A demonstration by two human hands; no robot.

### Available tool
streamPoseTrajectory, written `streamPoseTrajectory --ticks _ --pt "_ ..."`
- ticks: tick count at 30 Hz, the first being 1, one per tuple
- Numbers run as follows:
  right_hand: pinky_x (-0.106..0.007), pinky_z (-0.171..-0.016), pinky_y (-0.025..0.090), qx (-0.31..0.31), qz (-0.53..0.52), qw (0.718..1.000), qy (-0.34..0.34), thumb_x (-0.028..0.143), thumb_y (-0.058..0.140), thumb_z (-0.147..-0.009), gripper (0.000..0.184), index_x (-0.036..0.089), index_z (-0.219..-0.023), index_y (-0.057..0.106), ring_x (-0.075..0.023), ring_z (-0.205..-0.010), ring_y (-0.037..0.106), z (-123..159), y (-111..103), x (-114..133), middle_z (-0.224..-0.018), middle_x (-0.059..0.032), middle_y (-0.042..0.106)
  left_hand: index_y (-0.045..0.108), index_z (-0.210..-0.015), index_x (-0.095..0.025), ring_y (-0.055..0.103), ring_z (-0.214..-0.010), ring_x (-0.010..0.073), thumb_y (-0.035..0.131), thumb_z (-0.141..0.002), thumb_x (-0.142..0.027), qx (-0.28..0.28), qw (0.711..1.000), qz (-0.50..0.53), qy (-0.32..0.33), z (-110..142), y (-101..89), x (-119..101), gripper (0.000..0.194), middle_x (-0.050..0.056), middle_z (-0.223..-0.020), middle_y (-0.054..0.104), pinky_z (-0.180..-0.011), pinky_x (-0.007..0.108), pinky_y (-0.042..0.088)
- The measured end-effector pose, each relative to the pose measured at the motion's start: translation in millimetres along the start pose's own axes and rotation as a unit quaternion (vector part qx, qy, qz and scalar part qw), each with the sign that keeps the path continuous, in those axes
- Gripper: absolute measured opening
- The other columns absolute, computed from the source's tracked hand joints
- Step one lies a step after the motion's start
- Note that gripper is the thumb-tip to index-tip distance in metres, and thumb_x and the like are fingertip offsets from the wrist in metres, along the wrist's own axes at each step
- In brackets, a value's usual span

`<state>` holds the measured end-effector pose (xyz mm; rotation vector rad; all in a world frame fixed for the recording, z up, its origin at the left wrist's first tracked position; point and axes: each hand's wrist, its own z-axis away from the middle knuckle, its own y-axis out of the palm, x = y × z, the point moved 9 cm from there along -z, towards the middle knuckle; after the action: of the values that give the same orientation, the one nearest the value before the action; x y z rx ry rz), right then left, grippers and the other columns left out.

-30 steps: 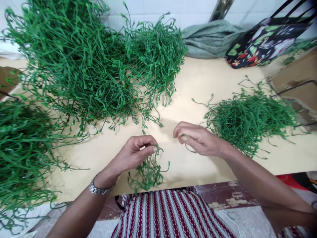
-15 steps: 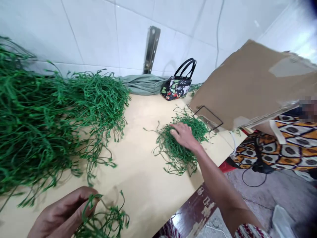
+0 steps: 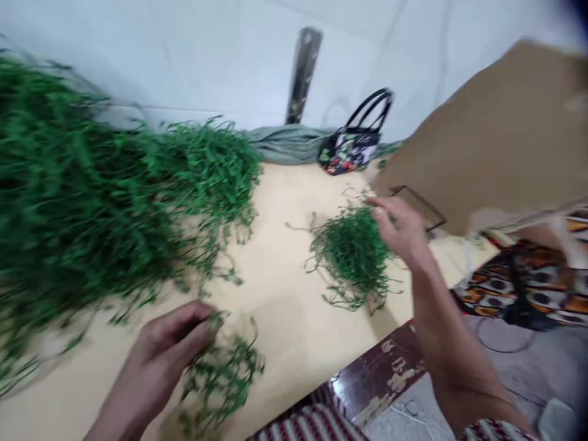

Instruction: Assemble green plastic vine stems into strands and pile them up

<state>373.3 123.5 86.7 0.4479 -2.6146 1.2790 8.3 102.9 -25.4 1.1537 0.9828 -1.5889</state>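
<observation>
Pinching a small bunch of green stems (image 3: 225, 380) between thumb and fingers, my left hand (image 3: 156, 361) is to the near left of the small heap (image 3: 351, 251), which lies on the table (image 3: 280, 257). My right hand (image 3: 407, 233) is at the heap's right side, index finger and thumb seemingly a little apart; from here the blur stops me telling whether a stem is between them. The floral bag (image 3: 349, 150) stands beyond the heap, the cardboard (image 3: 496, 135) rises to its right, and the large pile (image 3: 92, 196) spreads well to its left.

I judge the step in hand to be a reach to the small heap with one hand while the other holds the bunch. As I read it, the next move calls for a light fingertip pinch on a loose end and a slow draw clear of the tangle, with the left grip firm enough that the bunch doesn't slip.
</observation>
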Motion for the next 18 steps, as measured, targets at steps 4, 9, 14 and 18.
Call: streamPoseTrajectory --ticks 4,9,14,18 --pt "-0.034 -0.079 0.046 -0.002 -0.111 0.993 -0.042 0.022 0.048 -0.086 0.021 0.02 -0.1 0.064 -0.019 -0.089 0.059 19 13 59 -0.093 -0.008 0.064 0.062 -0.062 -0.014 0.042 -0.053 0.008 0.071 -0.063 -0.027 -0.027 0.995 0.091 0.011 -2 9.3 -17 0.015 -0.001 -0.056 0.051 -0.048 0.019 0.034" --pt "-0.029 -0.073 0.049 0.301 -0.347 0.877 -0.141 0.02 0.05 -0.086 0.019 0.016 -0.1 0.061 -0.0153 -0.085 0.059 65 86 178 -0.09 -0.0072 0.063 0.07 -0.062 -0.016 0.047 -0.06 0.0094 0.073 -0.062 -0.027 -0.011 0.988 0.135 0.068 0 13.7 -28 0.012 0.001 -0.064 0.055 -0.056 0.023 0.038" --pt "-0.025 -0.067 0.046 0.367 -0.441 0.812 -0.112 0.024 0.053 -0.083 0.012 0.014 -0.084 0.059 -0.012 -0.075 0.055 80 116 219 -0.079 -0.004 0.059 0.072 -0.066 -0.019 0.047 -0.061 0.0089 0.073 -0.064 -0.025 -0.018 0.983 0.16 0.093 3 15.6 -31 0.007 0.0 -0.062 0.055 -0.058 0.022 0.039" --pt "-0.021 -0.056 0.039 0.365 -0.458 0.809 -0.047 0.02 0.051 -0.082 0.014 0.015 -0.069 0.054 -0.0088 -0.06 0.046 80 122 218 -0.064 0.0014 0.049 0.071 -0.066 -0.017 0.052 -0.063 0.01 0.071 -0.066 -0.023 -0.016 0.981 0.171 0.093 3 21.1 -27 0.005 0.0 -0.064 0.06 -0.061 0.023 0.042"
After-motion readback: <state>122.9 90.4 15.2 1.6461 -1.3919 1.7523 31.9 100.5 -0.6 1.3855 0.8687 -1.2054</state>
